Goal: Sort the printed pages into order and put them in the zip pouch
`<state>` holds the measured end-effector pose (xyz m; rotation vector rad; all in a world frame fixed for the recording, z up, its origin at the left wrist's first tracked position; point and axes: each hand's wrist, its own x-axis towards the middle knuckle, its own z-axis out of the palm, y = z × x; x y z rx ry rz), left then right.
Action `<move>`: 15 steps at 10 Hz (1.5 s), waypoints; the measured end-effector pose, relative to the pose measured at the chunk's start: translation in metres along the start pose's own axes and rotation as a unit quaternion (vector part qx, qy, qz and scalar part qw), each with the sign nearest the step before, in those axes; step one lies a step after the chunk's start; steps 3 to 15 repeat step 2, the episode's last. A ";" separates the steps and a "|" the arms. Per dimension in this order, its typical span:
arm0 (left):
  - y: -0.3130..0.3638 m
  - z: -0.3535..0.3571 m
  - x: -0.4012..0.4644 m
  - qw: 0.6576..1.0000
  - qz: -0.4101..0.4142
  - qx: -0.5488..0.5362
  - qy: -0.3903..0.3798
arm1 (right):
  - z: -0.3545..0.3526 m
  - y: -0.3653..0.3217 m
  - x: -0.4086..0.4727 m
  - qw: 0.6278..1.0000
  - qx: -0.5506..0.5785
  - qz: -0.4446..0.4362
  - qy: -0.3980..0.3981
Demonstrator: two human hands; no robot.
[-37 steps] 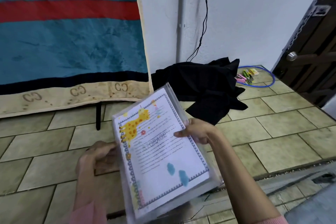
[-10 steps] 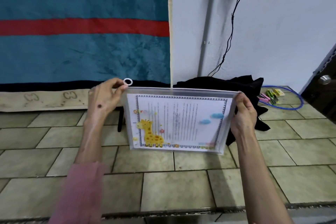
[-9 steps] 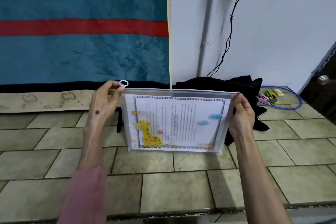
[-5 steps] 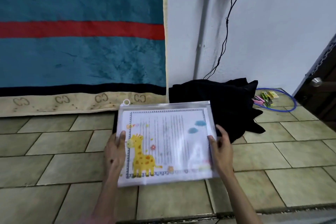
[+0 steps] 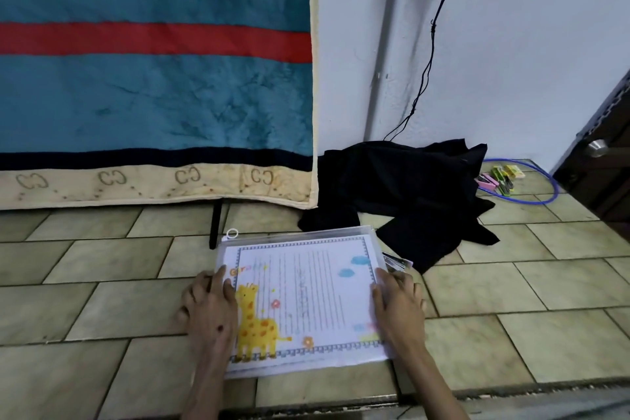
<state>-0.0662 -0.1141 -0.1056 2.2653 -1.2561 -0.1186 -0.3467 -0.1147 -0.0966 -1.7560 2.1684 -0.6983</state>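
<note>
The zip pouch point(image 5: 300, 300) lies flat on the tiled floor point(image 5: 511, 300) with the giraffe page point(image 5: 303, 297) inside. My left hand point(image 5: 209, 310) and right hand point(image 5: 399, 303) rest on its side edges, fingers straight, neither grip closed on anything. Just beyond its far right corner sits a black cloth point(image 5: 402, 187); a blue hoop point(image 5: 531, 181) with coloured clips point(image 5: 501, 177) lies farther right, a teal blanket point(image 5: 153, 78) hangs behind

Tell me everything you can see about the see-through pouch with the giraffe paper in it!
The pouch is clear plastic, lying flat on the tiled floor. Its zip edge faces away, with a small white ring pull at the far left corner. Inside shows a page with a yellow giraffe, clouds and ruled lines. The left hand and right hand rest on its side edges.
</note>
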 end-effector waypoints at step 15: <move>-0.010 -0.021 0.015 0.989 -0.036 -0.120 -0.079 | -0.023 0.004 0.003 0.982 0.184 0.034 0.006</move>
